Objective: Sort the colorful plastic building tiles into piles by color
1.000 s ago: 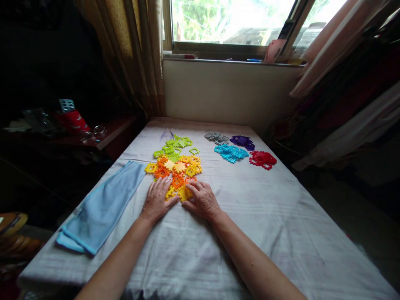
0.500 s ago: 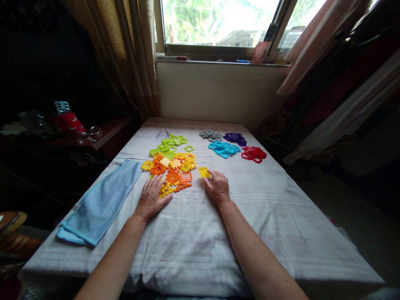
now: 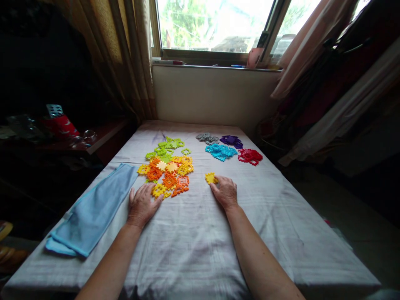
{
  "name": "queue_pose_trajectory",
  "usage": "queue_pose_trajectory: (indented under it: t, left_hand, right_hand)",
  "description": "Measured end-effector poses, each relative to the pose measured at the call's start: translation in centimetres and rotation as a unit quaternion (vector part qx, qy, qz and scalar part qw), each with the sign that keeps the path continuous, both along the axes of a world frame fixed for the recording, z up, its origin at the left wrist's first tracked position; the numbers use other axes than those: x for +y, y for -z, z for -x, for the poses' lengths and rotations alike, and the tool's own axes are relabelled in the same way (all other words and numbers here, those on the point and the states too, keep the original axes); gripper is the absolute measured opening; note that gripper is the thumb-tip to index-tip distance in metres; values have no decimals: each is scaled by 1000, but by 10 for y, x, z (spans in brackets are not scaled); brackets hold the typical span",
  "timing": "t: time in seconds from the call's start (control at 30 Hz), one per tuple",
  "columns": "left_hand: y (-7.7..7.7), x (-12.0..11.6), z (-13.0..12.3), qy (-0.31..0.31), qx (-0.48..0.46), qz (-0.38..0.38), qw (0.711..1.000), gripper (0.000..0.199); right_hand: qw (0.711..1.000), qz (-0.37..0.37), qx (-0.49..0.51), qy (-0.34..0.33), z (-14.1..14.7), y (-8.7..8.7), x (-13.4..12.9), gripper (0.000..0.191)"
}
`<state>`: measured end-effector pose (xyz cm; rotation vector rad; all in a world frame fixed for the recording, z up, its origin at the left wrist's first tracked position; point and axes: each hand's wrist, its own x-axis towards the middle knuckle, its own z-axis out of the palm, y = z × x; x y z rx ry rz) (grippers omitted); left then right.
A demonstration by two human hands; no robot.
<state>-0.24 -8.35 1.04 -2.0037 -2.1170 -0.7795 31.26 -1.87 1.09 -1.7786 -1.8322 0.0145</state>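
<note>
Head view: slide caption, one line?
Right hand holds a yellow piece apart from the orange-yellow pile; left hand at the pile's edge.

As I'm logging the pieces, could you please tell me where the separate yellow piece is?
In the head view, the yellow piece is just right of centre, held by the right hand, with orange pieces to its left.

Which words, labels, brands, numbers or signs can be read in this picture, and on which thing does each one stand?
No text can be read.
Yellow piece in the right hand: no lettering visible.
Blue cloth: a small pale tag at its edge, too small and blurred to read.
Red container: pale marks, no readable letters.
</note>
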Motion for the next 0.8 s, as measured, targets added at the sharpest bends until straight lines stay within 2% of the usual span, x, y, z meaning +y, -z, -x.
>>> queue_pose_trajectory:
  t: [0.2, 0.37, 0.47, 0.67, 0.73, 0.8]
  left_hand:
    - [-1, 2, 5, 10, -25, -1, 1000, 46]
    - [-1, 3, 10, 43, -45, -11, 998, 56]
    - [-1, 3, 11, 70, -59, -4, 996, 55]
    - [-2, 5, 10, 118, -61, -9, 991, 35]
    - [-5, 5, 10, 111, -52, -46, 991, 36]
    - [-8, 5, 11, 80, -46, -83, 992, 40]
  right_hand:
    - [999, -23, 27, -19, -3, 7, 3, 27]
    - [997, -51, 53, -24, 0, 4, 1, 26]
    - [995, -58, 60, -61, 8, -1, -3, 23]
    - [981, -59, 51, -178, 29, -5, -10, 22]
    - [977, -54, 47, -202, 32, -5, -12, 23]
    - [974, -53, 43, -214, 34, -7, -13, 23]
